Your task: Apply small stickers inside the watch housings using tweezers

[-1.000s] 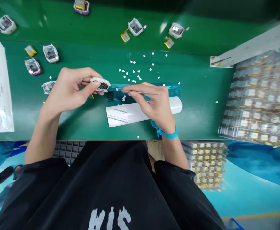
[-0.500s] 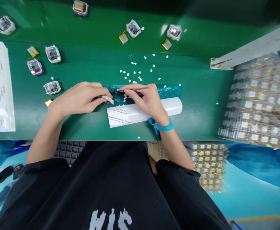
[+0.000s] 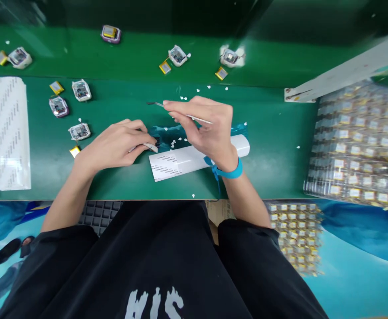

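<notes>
My left hand (image 3: 117,144) is closed around a small white device case (image 3: 151,147), most of it hidden by the fingers. In my right hand (image 3: 209,126) is a pair of tweezers (image 3: 160,104), pinched between thumb and fingers, its dark tip pointing left above the bench. Beneath the hands lies a strip of shiny blue film (image 3: 162,131) with several small white stickers (image 3: 173,143) around it. A partly curled white printed sheet (image 3: 180,163) lies below my right hand, near the front edge.
Several open device cases (image 3: 81,90) with yellow-edged batteries (image 3: 56,87) lie left and along the back. A printed strip (image 3: 11,133) is at far left. Stacked clear trays (image 3: 356,146) stand right, beside a white post (image 3: 340,71). More white stickers dot the bench (image 3: 270,141).
My right hand has lifted away from the left hand, up and to the right, taking the tweezers along. The left hand still holds the case. The whole view has shifted slightly.
</notes>
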Motion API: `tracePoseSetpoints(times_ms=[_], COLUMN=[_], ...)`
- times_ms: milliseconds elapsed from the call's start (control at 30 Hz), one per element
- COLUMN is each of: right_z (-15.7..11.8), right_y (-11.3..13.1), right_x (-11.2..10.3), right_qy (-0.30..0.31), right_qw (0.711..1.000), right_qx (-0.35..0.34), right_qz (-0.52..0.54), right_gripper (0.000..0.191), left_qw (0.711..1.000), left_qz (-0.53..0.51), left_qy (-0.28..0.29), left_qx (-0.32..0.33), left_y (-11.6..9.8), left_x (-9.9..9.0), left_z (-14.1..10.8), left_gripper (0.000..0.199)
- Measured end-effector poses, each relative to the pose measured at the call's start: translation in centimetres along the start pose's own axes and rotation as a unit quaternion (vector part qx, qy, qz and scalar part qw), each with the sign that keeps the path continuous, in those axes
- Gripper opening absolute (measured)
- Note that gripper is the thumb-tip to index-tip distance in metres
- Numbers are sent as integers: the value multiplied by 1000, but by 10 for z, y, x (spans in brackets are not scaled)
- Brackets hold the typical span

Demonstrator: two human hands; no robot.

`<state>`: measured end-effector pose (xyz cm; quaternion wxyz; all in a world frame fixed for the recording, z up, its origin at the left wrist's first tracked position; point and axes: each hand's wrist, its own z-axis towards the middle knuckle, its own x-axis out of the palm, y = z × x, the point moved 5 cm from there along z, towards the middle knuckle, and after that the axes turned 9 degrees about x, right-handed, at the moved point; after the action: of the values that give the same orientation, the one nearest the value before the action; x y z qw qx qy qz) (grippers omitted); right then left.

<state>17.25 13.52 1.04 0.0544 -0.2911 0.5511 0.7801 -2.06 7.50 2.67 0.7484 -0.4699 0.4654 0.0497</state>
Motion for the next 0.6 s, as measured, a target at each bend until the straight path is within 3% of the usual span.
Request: tracePoseSetpoints(times_ms=[33,100,167,200,267,367,433,533,600], right_z=[0,-4,-10,-12,-16,-21,-23,-27,-30], right_y=[2,4,5,6,9,18,24,29,30], right_x=[-3,-7,-8,-8,-6,-2,0,2,3], right_qy=[-15,-36,-45,-45,-35,9,40,60,59], right_qw=[1000,999,998,999,999,1000,998,991,983], right_qx=[4,4,0,1,5,-9,-35,-85,-127], right_qz=[14,29,32,29,19,-7,-35,-86,-120], right_gripper=[28,28,29,28,26,20,18,21,23], left_qw=[999,976,910,876,831,781,768,771,749], left_qz=[-28,-127,-243,-297,-390,-491,-510,-490,-495], left_qy=[-31,-176,-319,-351,-331,-291,-291,-316,-348], left_qx=[11,-11,-100,-147,-219,-256,-255,-256,-270], left_y=[-2,2,18,27,39,44,43,40,39], left_x=[-4,-18,-25,-22,-9,11,19,24,25], left_z=[0,-2,-8,-9,-7,-1,0,-1,-3], left_gripper=[23,16,11,11,10,7,9,13,10])
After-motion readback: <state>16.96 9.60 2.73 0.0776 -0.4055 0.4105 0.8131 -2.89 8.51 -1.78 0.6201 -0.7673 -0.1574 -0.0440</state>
